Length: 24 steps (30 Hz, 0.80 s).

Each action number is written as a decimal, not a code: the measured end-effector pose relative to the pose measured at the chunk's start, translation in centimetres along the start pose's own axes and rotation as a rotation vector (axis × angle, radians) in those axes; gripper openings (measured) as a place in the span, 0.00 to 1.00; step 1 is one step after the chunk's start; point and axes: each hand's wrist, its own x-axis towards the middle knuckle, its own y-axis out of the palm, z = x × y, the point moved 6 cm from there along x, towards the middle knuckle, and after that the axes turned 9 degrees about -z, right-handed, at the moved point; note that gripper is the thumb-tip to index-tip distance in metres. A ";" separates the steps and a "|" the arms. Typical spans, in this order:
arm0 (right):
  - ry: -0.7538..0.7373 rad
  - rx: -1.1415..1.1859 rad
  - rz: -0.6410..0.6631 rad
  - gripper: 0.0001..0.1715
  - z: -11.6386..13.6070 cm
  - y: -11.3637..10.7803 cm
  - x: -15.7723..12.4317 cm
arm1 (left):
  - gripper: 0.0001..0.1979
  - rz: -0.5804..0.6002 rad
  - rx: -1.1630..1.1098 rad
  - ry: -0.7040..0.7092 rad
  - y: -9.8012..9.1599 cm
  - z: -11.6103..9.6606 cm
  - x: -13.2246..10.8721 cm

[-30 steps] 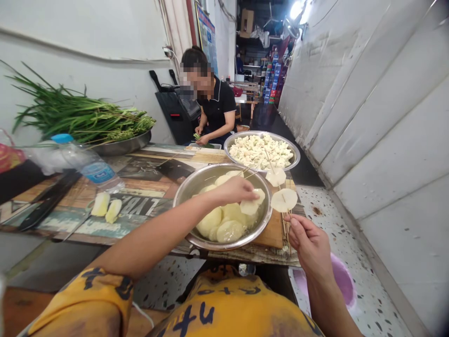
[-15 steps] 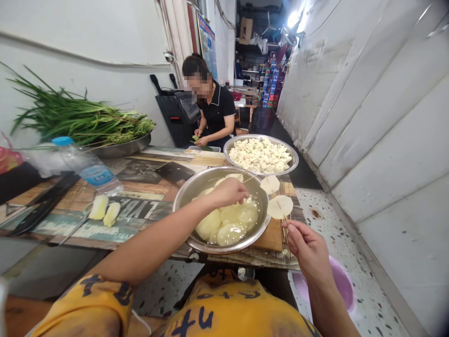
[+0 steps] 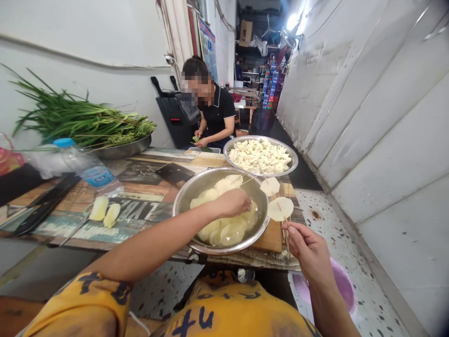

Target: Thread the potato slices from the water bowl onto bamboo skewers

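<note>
My left hand (image 3: 235, 203) reaches into a steel bowl (image 3: 182, 206) of water. Its fingers are curled together and point down among pale, thin potato slices (image 3: 228, 233); what they pinch, if anything, is hidden. On the right, my right hand (image 3: 306, 242) grips a thin wooden skewer (image 3: 286, 223) between thumb and fingers. A round potato slice (image 3: 281, 208) is threaded on that skewer, just above the fingertips. Beyond it, another potato slice (image 3: 270, 186) sits by the bowl's right rim, on a stick. Several skewers (image 3: 249, 178) lean over the far rim.
Behind the bowl stands a steel basin of cauliflower florets (image 3: 261, 155). A wooden board (image 3: 268, 238) lies at the right. To the left are a water bottle (image 3: 96, 175), cut cabbage pieces (image 3: 99, 208), a knife (image 3: 38, 210) and piled greens (image 3: 80, 121). A person (image 3: 213, 112) sits opposite, handling greens.
My left hand has moved slightly right and lower into the bowl, and the slices in the water have shifted. My right hand stays almost still with the skewer.
</note>
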 end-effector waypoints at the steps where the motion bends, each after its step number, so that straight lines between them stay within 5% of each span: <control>1: 0.003 -0.019 0.003 0.14 0.0 -0.1 -0.1 | 0.10 0.038 -0.017 -0.016 -0.1 0.1 0.2; 3: 0.004 -0.064 0.021 0.15 0.1 -0.1 -0.4 | 0.09 0.053 -0.143 -0.095 -0.7 0.3 0.7; 9: 0.007 -0.220 0.091 0.19 0.1 0.3 -1.5 | 0.09 -0.319 -0.721 -0.290 -3.6 0.4 1.3; 16: 0.024 -0.248 0.105 0.22 -0.5 0.4 -1.4 | 0.10 -0.522 -0.760 -0.252 -5.0 0.7 1.2; 24: 0.018 -0.268 0.113 0.23 -0.6 0.6 -1.4 | 0.10 -0.554 -0.802 -0.260 -5.0 1.0 1.3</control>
